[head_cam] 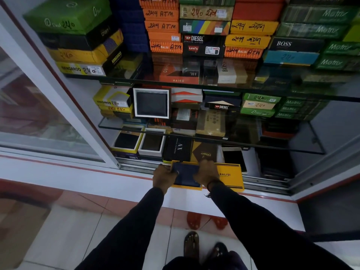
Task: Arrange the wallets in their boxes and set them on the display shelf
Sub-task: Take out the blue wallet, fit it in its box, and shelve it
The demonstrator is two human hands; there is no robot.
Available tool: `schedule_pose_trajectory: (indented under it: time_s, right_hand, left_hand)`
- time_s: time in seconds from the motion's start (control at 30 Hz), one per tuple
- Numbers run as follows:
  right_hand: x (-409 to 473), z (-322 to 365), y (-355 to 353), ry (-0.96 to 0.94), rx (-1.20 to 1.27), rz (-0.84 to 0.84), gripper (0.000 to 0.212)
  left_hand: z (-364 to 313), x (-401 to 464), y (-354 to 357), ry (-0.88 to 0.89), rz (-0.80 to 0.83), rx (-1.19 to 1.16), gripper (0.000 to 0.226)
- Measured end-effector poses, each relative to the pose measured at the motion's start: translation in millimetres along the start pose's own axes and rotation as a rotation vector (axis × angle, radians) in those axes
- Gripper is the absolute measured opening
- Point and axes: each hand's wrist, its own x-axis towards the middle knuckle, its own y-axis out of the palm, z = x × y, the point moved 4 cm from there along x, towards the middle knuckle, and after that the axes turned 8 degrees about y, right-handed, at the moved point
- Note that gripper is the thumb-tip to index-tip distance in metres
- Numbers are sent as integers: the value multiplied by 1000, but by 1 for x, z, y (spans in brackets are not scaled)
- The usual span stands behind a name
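Observation:
A dark blue wallet (186,174) lies in an open yellow box (188,187) on the cabinet's bottom sill. My left hand (163,177) grips the wallet's left edge and the box side. On the wallet's right part rests my right hand (206,173), fingers curled down on it. The yellow BALISI lid (230,176) lies flat just right of the box. Two open boxes with dark wallets, one yellow (127,140) and one white (153,142), stand behind on the bottom level.
Glass shelves (194,85) above carry stacked wallet boxes and an upright framed wallet (152,103). Black AX (178,149) and brown (204,152) boxes lie right behind my hands, a phone (233,157) to the right. The sliding glass door frame (81,114) stands left.

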Motion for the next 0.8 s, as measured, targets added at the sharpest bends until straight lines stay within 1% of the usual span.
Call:
schedule_pose_trajectory:
  time_s: [0.07,0.13,0.17,0.23,0.33,0.43,0.53,0.63,0.73,0.8]
  right_hand:
    - [0,-1,1,35,65,-13,35]
    - [-2,-2,-2,75,174,-36,42]
    - [-5,-2,-7,84,226,-55,41]
    - [-10,-1,-18,71,308,-122,30]
    - [-26,5,-39,10,486,-212,23]
    - [-45,16,-68,-66,595,-283,26]
    - [-54,23,-104,-115,776,-368,39]
    - [-46,31,-138,-166,822,-456,46]
    - [-27,37,-163,-131,879,-492,49]
    - [-12,41,-173,-102,870,-513,48]
  left_hand:
    - [1,1,4,-7,55,3,20]
    - [1,0,0,-5,52,6,19]
    - [0,-2,-4,8,32,7,18]
    - [-6,-9,-17,54,-35,-9,17]
    - [-23,-24,-42,158,-172,-145,21]
    - [-51,-37,-65,279,-232,-215,28]
    - [-90,-43,-82,380,-268,-311,33]
    - [-130,-38,-85,487,-306,-319,33]
    - [-163,-18,-79,548,-307,-257,36]
    - [-179,0,-72,586,-288,-213,35]
